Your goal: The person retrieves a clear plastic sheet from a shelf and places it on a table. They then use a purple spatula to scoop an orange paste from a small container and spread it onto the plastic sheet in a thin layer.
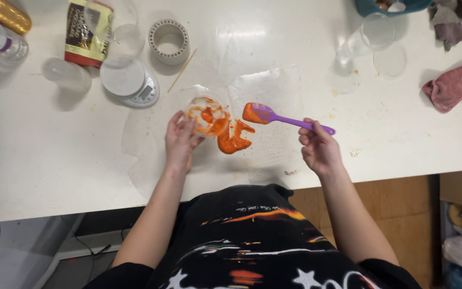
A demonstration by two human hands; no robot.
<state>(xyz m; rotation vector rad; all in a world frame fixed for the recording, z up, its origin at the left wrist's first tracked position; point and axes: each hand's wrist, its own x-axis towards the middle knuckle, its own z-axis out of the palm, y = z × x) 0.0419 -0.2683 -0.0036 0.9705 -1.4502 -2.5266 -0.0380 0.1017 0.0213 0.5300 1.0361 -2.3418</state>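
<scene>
White table (54, 150), scale (132, 83), tape roll (169, 40), pink cloth (450, 88)

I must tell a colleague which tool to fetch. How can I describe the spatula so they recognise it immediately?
On the white table, look right of the orange puddle. The spatula is in the right hand. It alone is purple, its blade coated orange.

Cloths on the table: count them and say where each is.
2. A pink cloth lies at the table's right edge; a grey cloth sits at the top right corner, partly cut off. Others may lie out of view.
</scene>
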